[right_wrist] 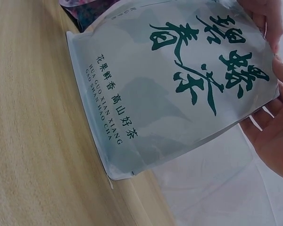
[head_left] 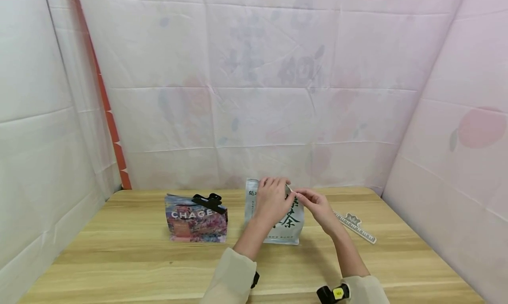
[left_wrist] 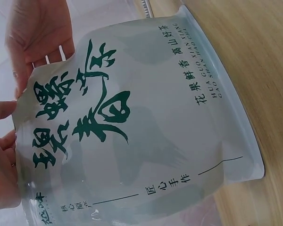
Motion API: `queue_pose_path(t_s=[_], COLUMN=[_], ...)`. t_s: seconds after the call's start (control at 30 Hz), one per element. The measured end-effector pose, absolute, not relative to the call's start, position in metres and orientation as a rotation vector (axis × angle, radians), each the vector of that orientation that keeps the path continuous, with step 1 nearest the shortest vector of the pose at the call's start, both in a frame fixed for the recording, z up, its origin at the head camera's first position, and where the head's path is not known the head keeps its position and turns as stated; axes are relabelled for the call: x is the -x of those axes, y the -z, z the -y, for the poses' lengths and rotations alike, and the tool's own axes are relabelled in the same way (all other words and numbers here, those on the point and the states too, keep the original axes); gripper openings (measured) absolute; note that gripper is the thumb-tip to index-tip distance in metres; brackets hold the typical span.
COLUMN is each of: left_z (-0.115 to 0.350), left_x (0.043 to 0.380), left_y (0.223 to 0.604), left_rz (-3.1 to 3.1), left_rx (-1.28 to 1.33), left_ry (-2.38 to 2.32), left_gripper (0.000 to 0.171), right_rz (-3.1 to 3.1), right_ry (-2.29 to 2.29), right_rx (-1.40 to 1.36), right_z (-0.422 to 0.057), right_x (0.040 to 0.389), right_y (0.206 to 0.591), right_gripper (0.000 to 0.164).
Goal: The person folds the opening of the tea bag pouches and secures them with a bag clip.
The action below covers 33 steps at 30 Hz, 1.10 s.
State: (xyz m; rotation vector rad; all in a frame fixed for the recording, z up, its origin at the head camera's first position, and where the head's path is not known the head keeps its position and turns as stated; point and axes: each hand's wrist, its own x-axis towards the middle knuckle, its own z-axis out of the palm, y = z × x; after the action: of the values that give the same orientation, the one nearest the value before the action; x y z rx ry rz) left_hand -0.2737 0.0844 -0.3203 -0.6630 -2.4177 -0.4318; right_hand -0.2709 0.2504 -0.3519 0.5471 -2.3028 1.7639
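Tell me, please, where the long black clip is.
In the head view, the long black clip sits left of centre, across the top right edge of the multicoloured pouch.

In the head view, the left hand (head_left: 273, 202) covers some lettering on the white bag (head_left: 291, 231), whose bottom line is too small to read. The right hand (head_left: 319, 209) hides one end of the white ruler (head_left: 359, 231). The black clip (head_left: 208, 202) covers part of the colourful bag (head_left: 196, 227), itself cut off by the right wrist view's top edge. Prints on the cloth (head_left: 270, 119) look blurred.
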Motion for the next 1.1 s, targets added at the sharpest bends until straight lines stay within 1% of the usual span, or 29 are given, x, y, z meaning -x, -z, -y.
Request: queue_pose_path(t_s=[0.33, 0.47, 0.8, 1.03, 1.1], left_z=[-0.083, -0.083, -0.084, -0.085, -0.086], left_x=[0.271, 0.270, 0.269, 0.271, 0.271], left_y=[0.319, 0.318, 0.315, 0.315, 0.315], left_rz=[2.433, 2.449, 2.479, 2.483, 2.480], left_rx=[0.685, 0.689, 0.677, 0.638, 0.620], left_ry=[0.412, 0.405, 0.473, 0.492, 0.486], left_gripper=[0.017, 0.015, 0.022, 0.032, 0.035], right_rz=[2.269, 2.279, 2.410, 2.375, 2.372], right_ry=[-1.781, -1.767, -1.580, -1.547, -1.541], right_rx=[-0.586, -0.600, -0.629, -0.657, -0.628], right_z=[-0.248, -0.249, -0.257, -0.254, -0.254], right_x=[0.273, 0.272, 0.273, 0.274, 0.276], right_y=[0.353, 0.353, 0.360, 0.360, 0.362], right_gripper=[0.033, 0.034, 0.031, 0.020, 0.020])
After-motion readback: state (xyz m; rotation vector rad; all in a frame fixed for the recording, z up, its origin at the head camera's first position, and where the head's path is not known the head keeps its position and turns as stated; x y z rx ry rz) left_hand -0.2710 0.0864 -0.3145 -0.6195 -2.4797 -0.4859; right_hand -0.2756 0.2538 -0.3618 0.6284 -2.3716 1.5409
